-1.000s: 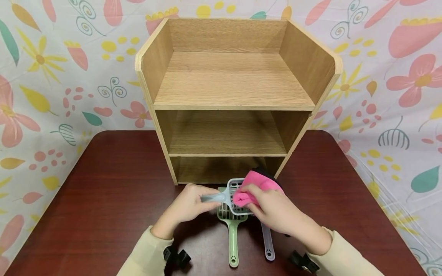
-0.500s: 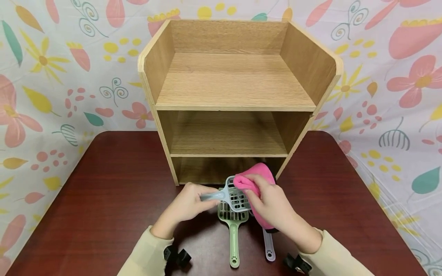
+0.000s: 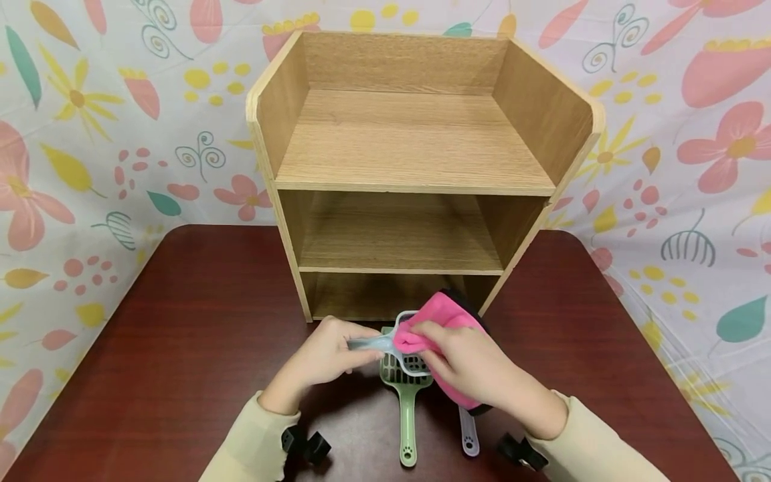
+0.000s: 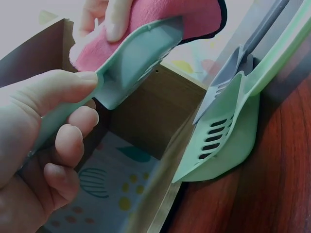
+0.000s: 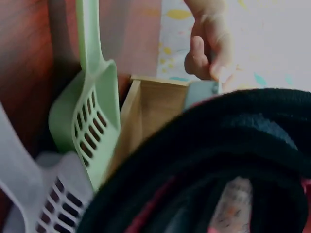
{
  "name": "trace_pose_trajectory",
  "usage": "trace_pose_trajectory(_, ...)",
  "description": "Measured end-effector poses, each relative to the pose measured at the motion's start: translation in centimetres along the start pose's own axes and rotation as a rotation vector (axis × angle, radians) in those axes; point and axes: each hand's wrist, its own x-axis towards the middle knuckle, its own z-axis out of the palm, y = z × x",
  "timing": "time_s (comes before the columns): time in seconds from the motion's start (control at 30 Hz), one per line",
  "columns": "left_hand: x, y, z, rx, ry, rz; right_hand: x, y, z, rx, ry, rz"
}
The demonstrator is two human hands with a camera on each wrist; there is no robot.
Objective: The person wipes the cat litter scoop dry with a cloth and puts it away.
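My left hand point(image 3: 322, 355) grips the handle of a pale blue slotted litter scoop point(image 3: 414, 366), held above the table. Bunched in my right hand point(image 3: 478, 368) is a pink cloth point(image 3: 446, 309) with a black edge. The fingers press it against the scoop's head and cover part of the slots. In the left wrist view the cloth point(image 4: 155, 12) lies over the scoop's rim point(image 4: 141, 53). Below lies a green litter scoop point(image 3: 407, 415), handle toward me. A grey-purple scoop point(image 3: 468, 434) lies to its right, its head hidden by cloth and hand in the head view.
A wooden shelf unit point(image 3: 415, 140) with a top tray and two lower compartments stands at the back, just beyond the scoops. The dark red table point(image 3: 199, 335) stretches to both sides. A patterned curtain point(image 3: 120, 134) hangs behind.
The cloth and right hand shift up the scoop's head, then back left toward its neck, with the cloth's drape changing. The left hand and blue scoop stay nearly still. The head view drifts slightly.
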Motion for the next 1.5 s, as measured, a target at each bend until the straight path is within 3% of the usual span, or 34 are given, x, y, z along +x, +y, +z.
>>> trace_pose_trajectory(0.2, 0.1, -0.1, 0.0, -0.027, -0.026, -0.035, -1.0, -0.4, -1.2, -0.149, -0.047, -0.014)
trace_pose_trajectory(0.3, 0.2, -0.2, 0.0, -0.052, -0.047, -0.051, -1.3, -0.3, -1.5, -0.164, -0.030, 0.012)
trace_pose_trajectory(0.4, 0.3, -0.4, 0.2, -0.069, -0.063, -0.074, -1.3, 0.2, -1.4, -0.078, 0.011, 0.050)
trace_pose_trajectory(0.53, 0.4, -0.7, 0.6, -0.056, -0.076, -0.093, -1.3, 0.8, -0.9, 0.121, 0.050, 0.070)
trace_pose_trajectory(0.7, 0.4, -0.5, 0.5, -0.038, -0.059, -0.092, -1.1, 1.2, -0.5, 0.247, -0.023, -0.042)
trace_pose_trajectory(0.87, 0.4, -0.6, 0.2, -0.051, -0.078, -0.075, -0.7, 1.4, -0.6, 0.160, -0.127, -0.189)
trace_pose_trajectory(0.97, 0.6, -1.0, 0.1, -0.055, -0.094, -0.075, -0.7, 1.5, -0.6, 0.063, -0.155, -0.220)
trace_pose_trajectory(1.27, 0.9, -1.5, -0.4, -0.059, -0.095, -0.095, -1.0, 1.5, -1.4, -0.147, -0.188, -0.159)
trace_pose_trajectory(1.5, 1.0, -1.0, -0.5, 0.003, -0.091, -0.095, -0.4, 1.6, -1.8, -0.038, -0.153, -0.097)
